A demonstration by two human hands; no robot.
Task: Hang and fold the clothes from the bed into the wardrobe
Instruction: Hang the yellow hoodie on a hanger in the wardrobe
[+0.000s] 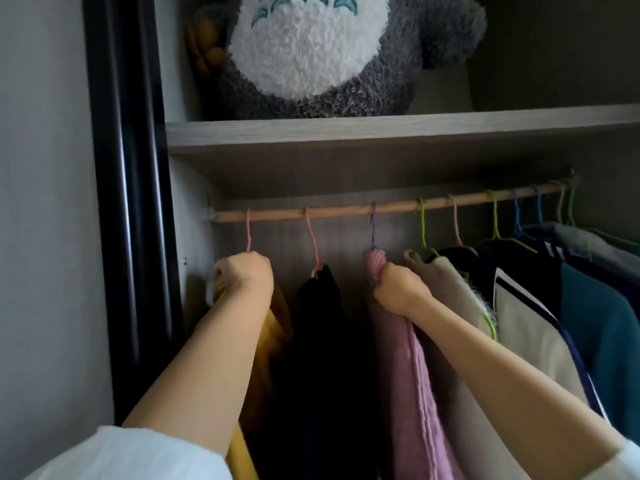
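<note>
1. Two hands up below the wooden rail [381, 206]: my left hand [244, 273] curls round the yellow garment [275, 327] at its pink hanger [248, 233].
2. My right hand [398, 287] grips the pink garment [408, 375], hanging midway along that rail.

I see the wooden rail [346, 209] running across the wardrobe [346, 131] under its shelf. From the rail's left end hang a yellow garment [277, 327], a black garment [322, 306], a pink garment [408, 358], a cream fuzzy one [450, 282], then a white jacket [530, 327] and a teal top [595, 313] toward its right end.
</note>
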